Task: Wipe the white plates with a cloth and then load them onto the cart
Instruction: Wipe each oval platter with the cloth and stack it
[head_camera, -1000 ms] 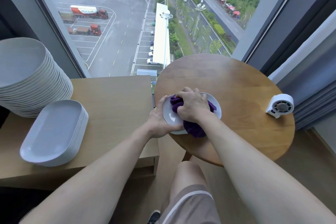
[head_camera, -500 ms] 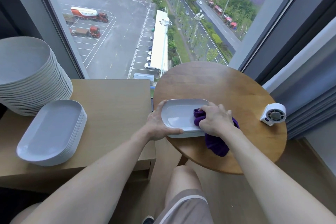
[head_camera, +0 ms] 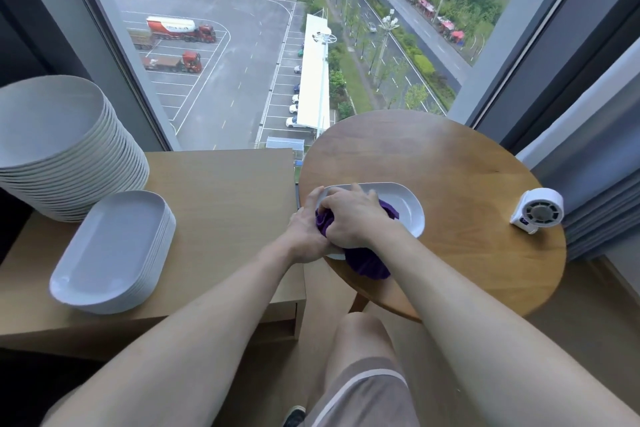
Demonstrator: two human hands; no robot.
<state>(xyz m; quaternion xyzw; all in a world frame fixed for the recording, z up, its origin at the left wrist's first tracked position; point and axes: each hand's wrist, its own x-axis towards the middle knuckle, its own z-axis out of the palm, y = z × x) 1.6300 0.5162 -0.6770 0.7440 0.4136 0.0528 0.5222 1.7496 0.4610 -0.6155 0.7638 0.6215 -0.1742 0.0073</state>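
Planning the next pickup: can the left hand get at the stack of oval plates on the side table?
Probably yes. The left hand grips the plate on the round table, and only bare side table lies between it and the oval stack; it must let go first.

A: Where does the plate (head_camera: 407, 210) sit?
B: On the round counter (head_camera: 450, 166), near its left edge, straight ahead of you. Your left hand (head_camera: 304, 232) holds its left end. Your right hand (head_camera: 353, 218) bunches the cloth (head_camera: 367, 265) on it, and the cloth's tail spills over the near rim.
A: And to the right?
B: A small fan (head_camera: 536, 213) by the counter's right edge, well apart from the plate.
A: To your left?
B: The long counter (head_camera: 225, 201), just beside the round one. An oval stack (head_camera: 110, 250) lies on its near left part, with a taller round stack (head_camera: 62, 149) just behind. The window (head_camera: 242, 62) is behind both counters.
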